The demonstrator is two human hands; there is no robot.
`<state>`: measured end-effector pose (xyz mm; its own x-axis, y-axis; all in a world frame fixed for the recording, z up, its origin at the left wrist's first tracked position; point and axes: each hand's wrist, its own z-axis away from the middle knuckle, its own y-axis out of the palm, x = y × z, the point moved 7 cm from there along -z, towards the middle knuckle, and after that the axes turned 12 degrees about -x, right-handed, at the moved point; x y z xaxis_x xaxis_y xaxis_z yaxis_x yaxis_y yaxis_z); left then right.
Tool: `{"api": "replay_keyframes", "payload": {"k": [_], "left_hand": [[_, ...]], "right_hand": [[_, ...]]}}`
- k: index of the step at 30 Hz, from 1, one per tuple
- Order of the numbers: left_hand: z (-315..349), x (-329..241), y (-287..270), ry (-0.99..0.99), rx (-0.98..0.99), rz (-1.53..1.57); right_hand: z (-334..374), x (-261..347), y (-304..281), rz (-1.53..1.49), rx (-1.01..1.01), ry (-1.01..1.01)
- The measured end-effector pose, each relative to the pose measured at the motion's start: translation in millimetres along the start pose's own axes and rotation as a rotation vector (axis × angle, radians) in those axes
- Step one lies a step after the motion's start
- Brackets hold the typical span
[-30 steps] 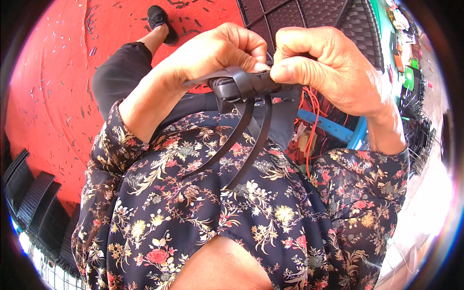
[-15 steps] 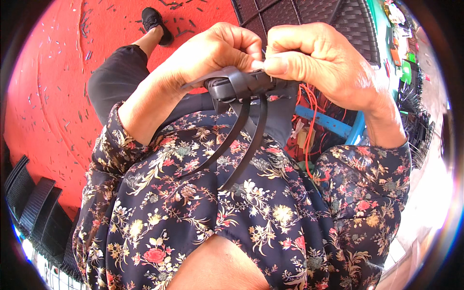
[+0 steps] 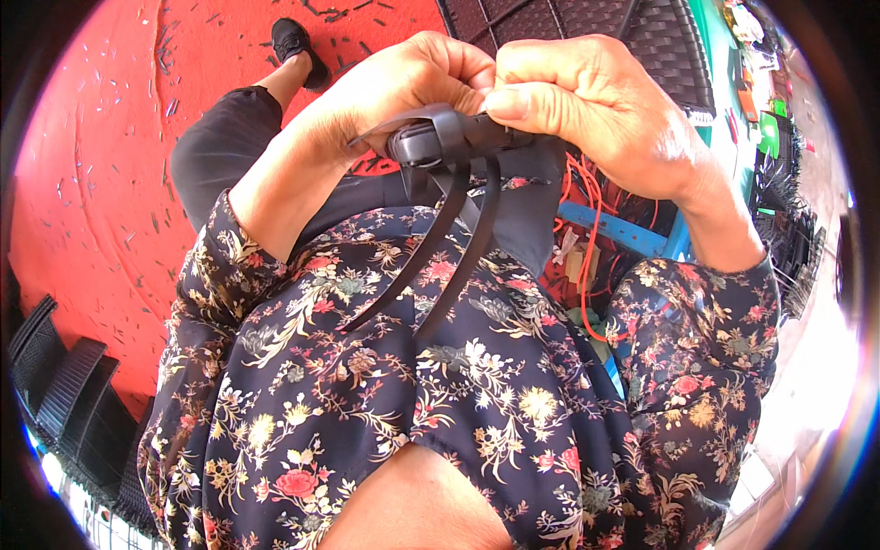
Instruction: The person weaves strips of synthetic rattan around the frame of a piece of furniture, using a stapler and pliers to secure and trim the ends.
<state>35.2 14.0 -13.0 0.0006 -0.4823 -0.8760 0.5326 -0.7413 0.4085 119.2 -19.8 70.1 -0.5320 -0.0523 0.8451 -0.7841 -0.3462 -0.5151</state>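
Close together above my lap, my left hand (image 3: pixel 412 84) and my right hand (image 3: pixel 600 110) meet at the top of a bar end wrapped in flat black plastic strips (image 3: pixel 426 144). Both are closed, thumb against bent forefinger, pinching at the black strip; the exact spot they grip is largely hidden by the fingers. One strip crosses over the wrapping near my left wrist. Two loose strip ends (image 3: pixel 475 249) hang from the wrapping, curving down toward my floral shirt.
Beyond my right hand stands a dark woven panel (image 3: pixel 674 55). Orange-red cords (image 3: pixel 594 197) lie by a blue frame bar (image 3: pixel 619 232) at right. Several black woven pieces (image 3: pixel 78 390) stand at lower left. Dark scraps litter the red floor (image 3: pixel 92 183). Mixed clutter lines the far right.
Both hands and the wrapped bar end have shifted slightly up and left. The hands stay pinched together, and the loose strips still hang.
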Motion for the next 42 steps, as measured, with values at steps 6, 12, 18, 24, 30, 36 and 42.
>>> {"api": "replay_keyframes", "payload": {"k": [6,12,18,24,30,36,42], "left_hand": [[-5,9,-11,0.086,-0.033,-0.076],[-16,21,-18,0.047,-0.026,-0.022],[-13,23,-22,0.001,0.049,0.267],[-15,26,-26,0.024,-0.004,0.371],[-13,15,-10,0.016,0.12,0.425],[-5,6,0,0.066,0.157,0.206],[-3,-2,16,0.099,0.205,0.19]], "right_hand": [[-7,-1,-6,0.09,0.05,-0.137],[-10,-6,-8,0.169,-0.022,-0.213],[-19,-14,-6,0.048,0.023,-0.116],[-15,3,-8,0.184,-0.012,-0.285],[2,23,-7,0.474,-0.209,-0.57],[16,36,-4,0.488,-0.252,-0.664],[31,41,-4,0.412,-0.209,-0.681]]}}
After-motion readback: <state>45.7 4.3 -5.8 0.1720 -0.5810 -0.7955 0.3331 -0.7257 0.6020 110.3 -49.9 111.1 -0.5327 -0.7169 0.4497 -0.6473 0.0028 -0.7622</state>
